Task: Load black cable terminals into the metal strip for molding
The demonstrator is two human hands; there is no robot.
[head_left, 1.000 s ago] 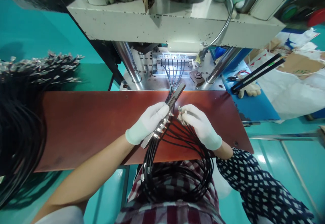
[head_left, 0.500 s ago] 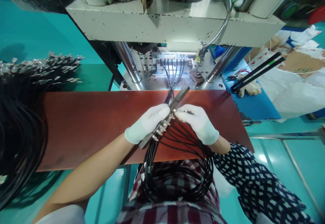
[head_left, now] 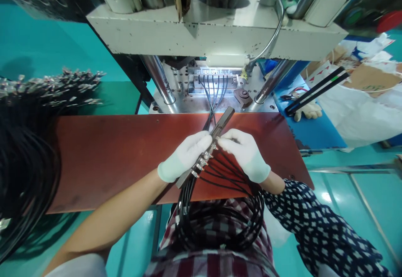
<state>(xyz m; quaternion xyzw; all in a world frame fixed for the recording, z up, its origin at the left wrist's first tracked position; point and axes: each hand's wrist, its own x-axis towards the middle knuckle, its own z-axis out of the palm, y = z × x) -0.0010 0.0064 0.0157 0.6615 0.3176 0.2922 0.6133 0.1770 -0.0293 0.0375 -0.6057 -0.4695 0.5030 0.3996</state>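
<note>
My gloved left hand (head_left: pixel 192 151) grips a long metal bar (head_left: pixel 223 120), tilted up to the right over the brown board. Several small metal cable connectors (head_left: pixel 201 162) sit in a row along the bar's right side. My gloved right hand (head_left: pixel 240 147) pinches a cable connector (head_left: pixel 217 140) against the bar, just right of the left thumb; the fingers partly hide it. Black cables (head_left: pixel 224 172) run from the connectors into a coil (head_left: pixel 220 222) at my lap. Other black cables (head_left: pixel 210 120) pass under the bar toward the press.
The brown board (head_left: pixel 106 155) spans in front of me. Behind it stands a press (head_left: pixel 201 38) with a lit metal mould (head_left: pixel 215 82) that holds several cable ends. A bundle of black cables (head_left: pixel 25 143) lies left. Black bars and a glove (head_left: pixel 309 110) rest on a blue surface at right.
The bar and both hands have shifted very slightly right and down in view. My right fingertips have moved closer in against the bar.
</note>
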